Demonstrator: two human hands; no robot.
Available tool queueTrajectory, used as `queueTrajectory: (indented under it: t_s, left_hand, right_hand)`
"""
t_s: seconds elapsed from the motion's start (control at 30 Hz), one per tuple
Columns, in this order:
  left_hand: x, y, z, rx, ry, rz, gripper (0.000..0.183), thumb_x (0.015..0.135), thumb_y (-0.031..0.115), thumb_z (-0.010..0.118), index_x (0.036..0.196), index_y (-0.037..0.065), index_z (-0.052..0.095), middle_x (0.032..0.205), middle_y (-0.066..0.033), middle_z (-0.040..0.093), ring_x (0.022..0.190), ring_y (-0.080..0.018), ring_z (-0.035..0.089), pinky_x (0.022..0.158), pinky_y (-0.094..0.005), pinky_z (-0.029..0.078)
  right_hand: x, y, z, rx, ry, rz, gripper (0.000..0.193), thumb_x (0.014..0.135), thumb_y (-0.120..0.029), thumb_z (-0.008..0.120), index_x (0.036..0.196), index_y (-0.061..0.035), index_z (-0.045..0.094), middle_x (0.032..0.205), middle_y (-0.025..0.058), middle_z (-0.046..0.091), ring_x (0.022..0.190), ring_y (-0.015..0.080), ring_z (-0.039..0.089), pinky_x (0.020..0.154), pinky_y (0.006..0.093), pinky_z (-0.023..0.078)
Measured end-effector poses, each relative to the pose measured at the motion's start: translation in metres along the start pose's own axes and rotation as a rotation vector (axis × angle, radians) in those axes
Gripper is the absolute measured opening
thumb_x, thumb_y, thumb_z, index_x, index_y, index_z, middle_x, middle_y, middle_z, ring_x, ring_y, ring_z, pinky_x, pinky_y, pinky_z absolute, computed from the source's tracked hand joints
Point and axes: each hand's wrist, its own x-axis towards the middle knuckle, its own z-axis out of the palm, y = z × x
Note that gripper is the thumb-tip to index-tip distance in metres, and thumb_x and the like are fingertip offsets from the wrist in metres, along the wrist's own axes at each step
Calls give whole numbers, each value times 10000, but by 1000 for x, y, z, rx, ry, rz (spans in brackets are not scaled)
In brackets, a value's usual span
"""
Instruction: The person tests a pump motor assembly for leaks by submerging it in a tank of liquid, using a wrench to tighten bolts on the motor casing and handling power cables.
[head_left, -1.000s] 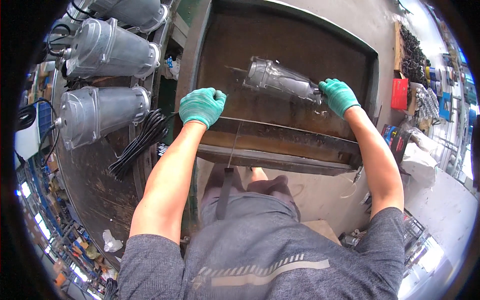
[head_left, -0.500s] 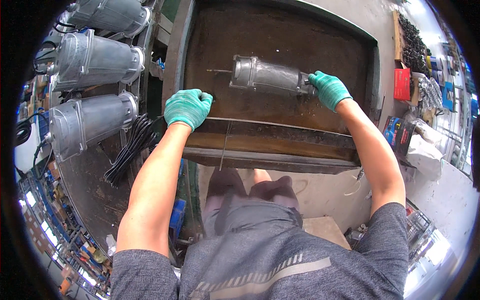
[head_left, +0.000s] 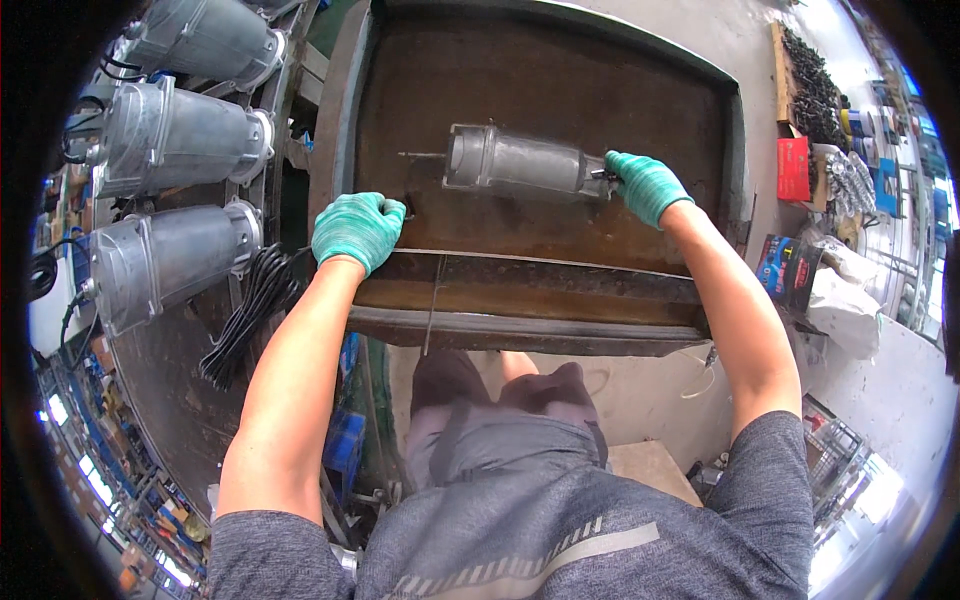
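A grey metal motor housing (head_left: 515,163), roughly cylindrical with a flanged left end, lies sideways in a dark rectangular trough (head_left: 741,150). It seems to be in brownish water. A thin rod (head_left: 422,155) sticks out of its left end. My right hand (head_left: 645,187), in a green knit glove, has its fingers closed around the fitting at the housing's right end. My left hand (head_left: 357,232), gloved alike, is at the trough's near left corner with its fingers curled; what they hold, if anything, is hidden.
Several similar motor housings (head_left: 175,265) stand along the bench at left, beside a coiled black cable (head_left: 250,315). At right are a red box (head_left: 793,168), a wooden tray of small dark parts (head_left: 815,95) and white plastic bags (head_left: 846,312). A blue crate (head_left: 343,450) sits below, left.
The whole view has shifted slightly. Both hands keep their places, the right one still on the housing. The housing's surface looks duller and less glinting than before.
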Motion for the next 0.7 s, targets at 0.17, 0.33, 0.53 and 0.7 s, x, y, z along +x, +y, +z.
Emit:
queueTrajectory:
  t_s: [0.17, 0.33, 0.53, 0.7]
  left_hand:
    - [1, 5, -5, 33, -50, -16, 430, 961, 448, 527, 991, 119, 802, 1046, -197, 755, 1014, -401, 715, 928, -493, 560]
    - [1, 3, -3, 49, -40, -14, 424, 962, 445, 530, 976, 118, 798, 1042, -199, 754, 1000, -400, 718, 920, -490, 562]
    - [1, 4, -3, 41, -44, -16, 421, 962, 442, 528, 971, 120, 798, 1038, -199, 755, 997, -400, 720, 921, -487, 562]
    - [2, 5, -2, 40, -23, -3, 425, 957, 441, 525, 967, 117, 798, 1029, -199, 755, 986, -405, 719, 915, -490, 563]
  right_hand:
    - [-7, 2, 4, -7, 3, -20, 286, 893, 0, 635, 1157, -108, 650, 1089, 167, 711, 1004, 396, 700, 840, 474, 583]
    - [-8, 0, 4, -3, 0, -6, 288, 903, -23, 633, 1172, -123, 641, 1097, 162, 697, 985, 395, 695, 841, 477, 580]
    - [-9, -2, -1, 4, -24, 33, 241, 914, -72, 653, 1150, -119, 661, 1085, 166, 701, 999, 393, 694, 850, 476, 580]
    - [-23, -1, -9, 114, 79, 46, 271, 932, -142, 675, 1202, -119, 667, 1104, 171, 712, 999, 392, 695, 846, 474, 578]
